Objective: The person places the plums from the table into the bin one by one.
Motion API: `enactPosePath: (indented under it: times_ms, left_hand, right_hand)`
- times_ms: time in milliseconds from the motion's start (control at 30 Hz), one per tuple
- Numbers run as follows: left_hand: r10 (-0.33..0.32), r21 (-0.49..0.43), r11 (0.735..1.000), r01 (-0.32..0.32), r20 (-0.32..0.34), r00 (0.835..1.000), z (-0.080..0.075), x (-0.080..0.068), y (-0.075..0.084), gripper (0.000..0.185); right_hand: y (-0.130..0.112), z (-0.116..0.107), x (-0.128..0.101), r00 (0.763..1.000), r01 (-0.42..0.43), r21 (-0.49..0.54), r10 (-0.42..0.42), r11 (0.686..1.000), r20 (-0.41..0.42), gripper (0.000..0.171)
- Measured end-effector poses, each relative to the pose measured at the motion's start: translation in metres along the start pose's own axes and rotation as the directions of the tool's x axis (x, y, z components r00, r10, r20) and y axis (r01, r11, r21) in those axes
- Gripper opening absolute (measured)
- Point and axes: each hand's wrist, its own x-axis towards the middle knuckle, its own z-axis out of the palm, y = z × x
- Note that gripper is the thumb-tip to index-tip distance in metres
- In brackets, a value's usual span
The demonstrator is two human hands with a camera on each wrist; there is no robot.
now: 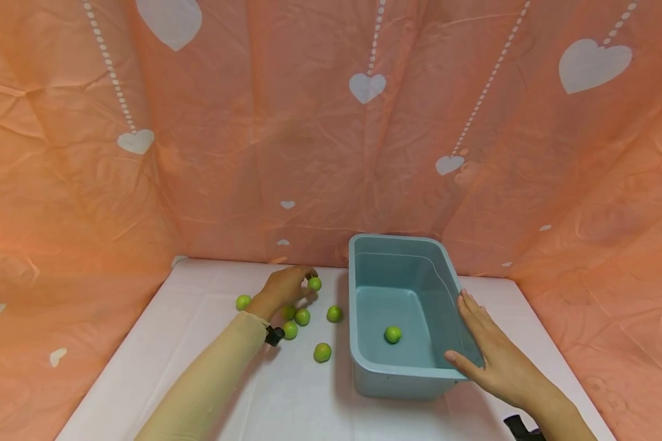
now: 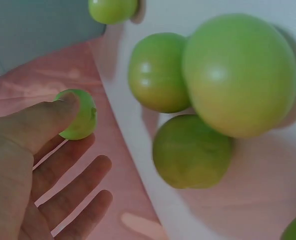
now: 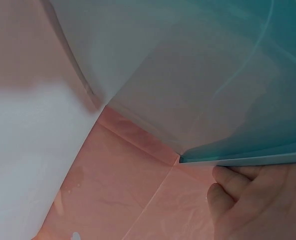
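In the head view my left hand reaches to the back of the table, pinching a small round green lime between thumb and fingers. The left wrist view shows the thumb pressed on that lime, other fingers extended. Several more limes lie below and around this hand, one partly hidden by it. To their right stands a blue-grey plastic bin with one lime on its floor. My right hand holds the bin's right rim, thumb over the edge inside, fingers along the outside.
The table has a white cover. An orange-pink cloth printed with white hearts hangs behind and at both sides. Two limes, one of them a nearer lime, lie between the left arm and the bin. Black straps circle both wrists.
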Motion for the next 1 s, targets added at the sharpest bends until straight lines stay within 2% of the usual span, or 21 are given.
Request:
enactPosePath:
  times_ms: [233, 400, 567, 733, 1000]
  left_hand:
    - [0.027, 0.038, 0.999, -0.025, -0.04, 0.999, -0.009, -0.001, 0.008, 0.034]
    - [0.082, 0.084, 0.994, -0.075, -0.084, 0.993, -0.015, 0.0, 0.012, 0.034]
    - [0.102, 0.1, 0.991, -0.092, -0.093, 0.99, -0.021, -0.001, 0.017, 0.034]
    - [0.095, 0.091, 0.992, -0.086, -0.1, 0.99, -0.027, -0.002, 0.021, 0.036]
    - [0.12, 0.034, 0.993, -0.117, -0.107, 0.987, -0.042, -0.002, 0.03, 0.039]
  right_hand:
    - [0.0, 0.0, 0.0, 1.0, -0.008, 0.008, 0.008, 1.0, 0.006, 0.101]
    - [0.0, 0.001, 0.0, 1.0, -0.011, 0.004, 0.011, 1.0, 0.005, 0.1]
    - [0.001, 0.002, 0.001, 1.0, 0.012, -0.004, -0.012, 1.0, -0.007, 0.1]
    - [0.001, 0.002, 0.001, 1.0, 0.016, -0.005, -0.016, 1.0, -0.011, 0.1]
    - [0.001, 0.001, 0.0, 1.0, 0.003, 0.002, -0.003, 1.0, -0.007, 0.1]
